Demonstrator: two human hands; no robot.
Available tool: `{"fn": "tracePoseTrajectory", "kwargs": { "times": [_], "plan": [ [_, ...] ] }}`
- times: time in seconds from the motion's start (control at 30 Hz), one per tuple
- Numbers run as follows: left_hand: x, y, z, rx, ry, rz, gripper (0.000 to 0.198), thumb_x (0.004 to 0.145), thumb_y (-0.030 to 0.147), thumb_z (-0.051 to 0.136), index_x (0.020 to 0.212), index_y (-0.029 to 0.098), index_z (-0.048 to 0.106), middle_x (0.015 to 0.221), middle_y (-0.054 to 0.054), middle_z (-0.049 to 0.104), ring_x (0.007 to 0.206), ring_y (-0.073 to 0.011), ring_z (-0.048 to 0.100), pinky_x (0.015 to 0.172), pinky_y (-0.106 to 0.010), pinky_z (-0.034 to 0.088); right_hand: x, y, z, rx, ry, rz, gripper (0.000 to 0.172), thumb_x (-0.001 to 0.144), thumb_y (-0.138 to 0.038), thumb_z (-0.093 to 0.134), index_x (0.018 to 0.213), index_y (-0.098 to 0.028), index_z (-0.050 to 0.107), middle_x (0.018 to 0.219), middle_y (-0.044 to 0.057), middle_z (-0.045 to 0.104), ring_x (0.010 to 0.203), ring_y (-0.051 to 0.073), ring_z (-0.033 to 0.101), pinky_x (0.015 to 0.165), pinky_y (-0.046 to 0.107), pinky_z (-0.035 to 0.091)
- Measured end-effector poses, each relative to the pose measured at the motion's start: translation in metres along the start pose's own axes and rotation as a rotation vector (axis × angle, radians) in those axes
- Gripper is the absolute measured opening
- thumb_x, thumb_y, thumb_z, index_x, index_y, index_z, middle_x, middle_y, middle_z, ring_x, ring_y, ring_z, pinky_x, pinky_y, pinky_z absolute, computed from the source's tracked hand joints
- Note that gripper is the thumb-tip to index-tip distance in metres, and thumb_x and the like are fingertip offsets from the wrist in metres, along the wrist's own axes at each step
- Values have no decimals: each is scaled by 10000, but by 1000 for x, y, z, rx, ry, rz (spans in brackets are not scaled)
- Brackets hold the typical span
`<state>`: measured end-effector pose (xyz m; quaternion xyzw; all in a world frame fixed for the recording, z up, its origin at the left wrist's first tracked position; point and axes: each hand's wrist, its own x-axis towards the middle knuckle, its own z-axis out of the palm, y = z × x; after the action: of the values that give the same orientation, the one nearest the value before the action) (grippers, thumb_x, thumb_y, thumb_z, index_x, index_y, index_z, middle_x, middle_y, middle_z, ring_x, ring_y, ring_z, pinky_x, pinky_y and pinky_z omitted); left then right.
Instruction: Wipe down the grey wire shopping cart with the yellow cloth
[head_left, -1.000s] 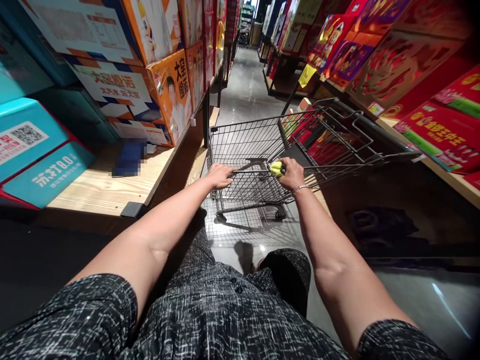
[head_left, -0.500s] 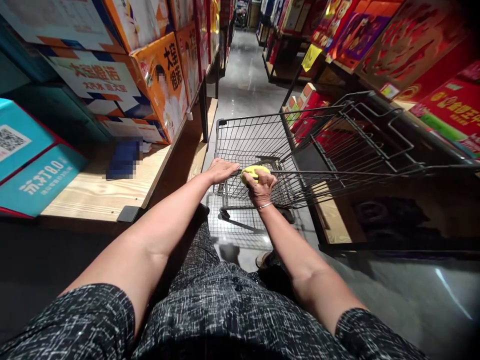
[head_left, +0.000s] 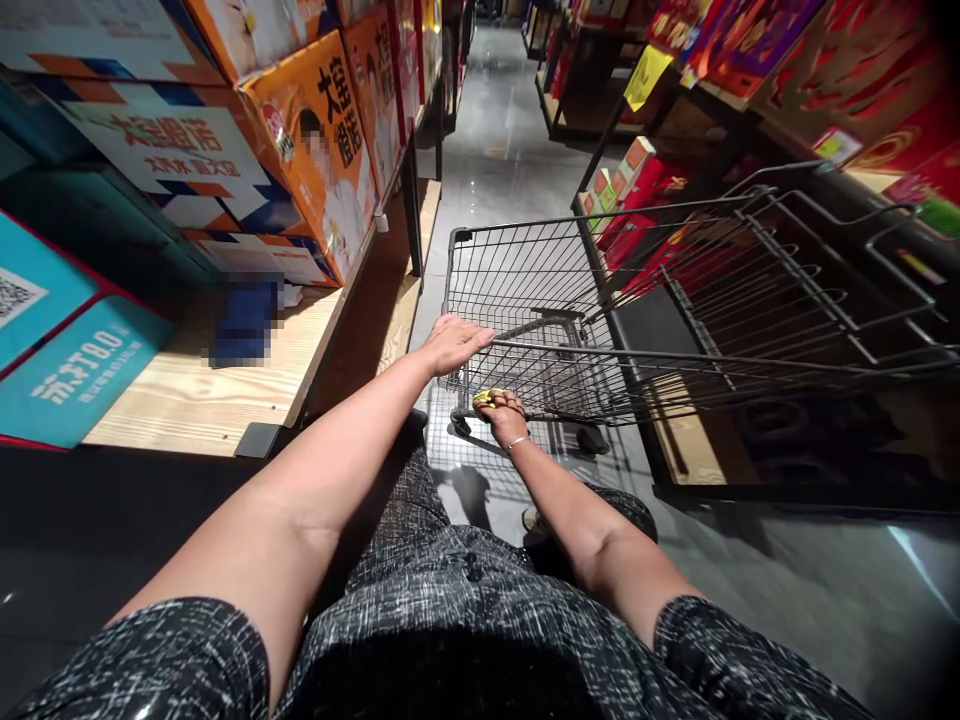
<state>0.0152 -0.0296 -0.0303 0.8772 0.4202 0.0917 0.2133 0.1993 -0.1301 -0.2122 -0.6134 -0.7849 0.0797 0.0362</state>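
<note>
My left hand [head_left: 459, 345] lies on the near top corner of a black wire shopping cart [head_left: 540, 275], its fingers stretched out over the rail. Lower down, against the cart's near side by the bottom frame, my right hand [head_left: 504, 412] is closed around a yellow cloth [head_left: 489, 398]. Only a small bunched part of the cloth shows past the fingers.
On the left, a wooden shelf [head_left: 187, 400] bears stacked orange boxes [head_left: 322, 160], a teal box [head_left: 82, 360] and a blurred blue item [head_left: 244, 320]. Red gift boxes [head_left: 637, 205] fill the right shelving beside the cart. Between them the floor [head_left: 495, 130] runs onward.
My right hand has moved down with the cloth, from the cart's top rail to its lower side. The left hand stays at the corner. The cart appears shifted slightly right in view.
</note>
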Motion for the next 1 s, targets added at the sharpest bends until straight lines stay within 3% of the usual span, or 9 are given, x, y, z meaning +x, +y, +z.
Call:
{"fn": "tracePoseTrajectory", "kwargs": {
  "times": [0.1,0.23,0.33,0.43,0.63,0.73,0.87,1.0],
  "plan": [
    [1,1,-1,13,-14,-5,657,1077,497,134,1172,242,732,1202,-19,744,1207,-244,586,1096,-413,286,-9,17,-43,-33,108,51,412,987,-252,456,1260,-457,686,1343,55,595,1167,278,469,981,433,385],
    [1,3,-1,20,-9,-10,647,1081,499,129,1185,270,724,1190,-3,751,1215,-249,576,1091,-415,290,-24,47,-117,-40,514,134,388,927,-294,543,1261,-427,688,1260,92,564,1176,318,451,1000,498,384],
    [2,5,1,25,-11,-20,664,1076,502,119,1181,264,730,1214,-9,744,1228,-251,569,1092,-425,296,-29,61,-146,-39,695,197,383,887,-318,591,1244,-400,702,1212,108,535,1227,347,422,1041,536,371],
    [2,5,3,37,-22,-22,677,1071,503,116,1175,255,738,1233,-16,738,1235,-254,569,1092,-432,302,-29,61,-124,-21,652,200,365,904,-298,568,1226,-396,709,1221,111,535,1225,336,424,1046,535,373],
    [3,7,5,49,-38,-25,649,1071,482,138,1223,240,720,1305,-21,713,1259,-238,562,1121,-426,282,-33,43,-5,16,289,152,396,894,-167,510,1137,-394,723,1262,72,606,1135,275,471,960,486,433],
    [3,6,4,48,-39,-29,634,1074,475,139,1232,261,715,1305,-4,714,1261,-224,563,1129,-416,275,-35,40,24,28,232,155,350,854,-162,541,1059,-371,733,1216,67,643,1130,281,488,931,492,447],
    [4,5,3,50,-40,-26,626,1074,469,152,1235,249,716,1286,-19,721,1255,-238,565,1120,-421,286,-33,51,13,7,210,145,355,856,-158,532,1040,-371,747,1235,66,646,1137,281,504,947,468,458],
    [4,3,2,48,-21,-32,619,1072,476,162,1203,264,729,1251,-18,732,1212,-249,576,1106,-421,303,-35,71,-38,-37,301,173,401,903,-187,491,1155,-385,732,1308,83,583,1144,291,492,966,459,442]
  ]
}}
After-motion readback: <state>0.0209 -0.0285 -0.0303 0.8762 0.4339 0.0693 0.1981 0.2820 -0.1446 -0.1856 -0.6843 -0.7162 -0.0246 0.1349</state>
